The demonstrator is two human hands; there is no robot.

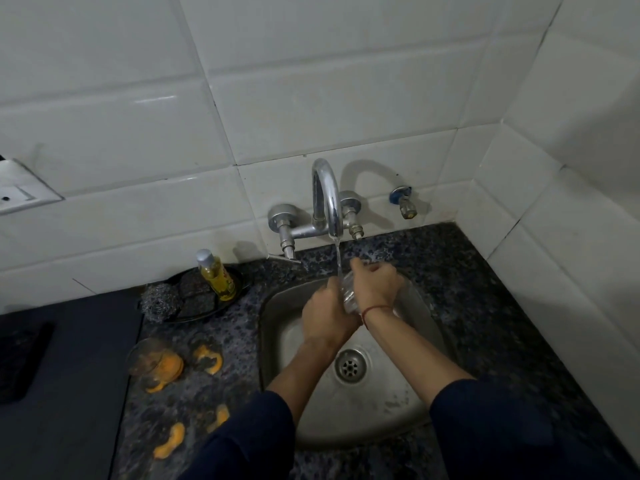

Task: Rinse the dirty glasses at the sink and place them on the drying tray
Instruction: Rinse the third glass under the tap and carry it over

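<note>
Head view: I hold a clear glass (348,296) over the sink (287,327), right under the thin stream (338,258) falling from the tap (327,192). My left hand (327,315) wraps round its lower part, fingers curled on the wall. My right hand (375,285) curls over the upper end, near the mouth; whether its fingers reach inside I cannot tell.

To rinse it well, I judge I should tilt the mouth into the stream, turn the glass so water runs over the whole wall, and rub the rim, keeping a firm hold because wet glass slips.

Both forearms come up from below and cross slightly at the wrists, the right wrist lying over the glass. Both hands meet at the back of the basin.

A second glass (147,358), smeared orange, stands on the counter (485,306) to the left, not yet rinsed. The dark flat surface (69,358) beyond it may be the drying tray; I cannot tell.
</note>
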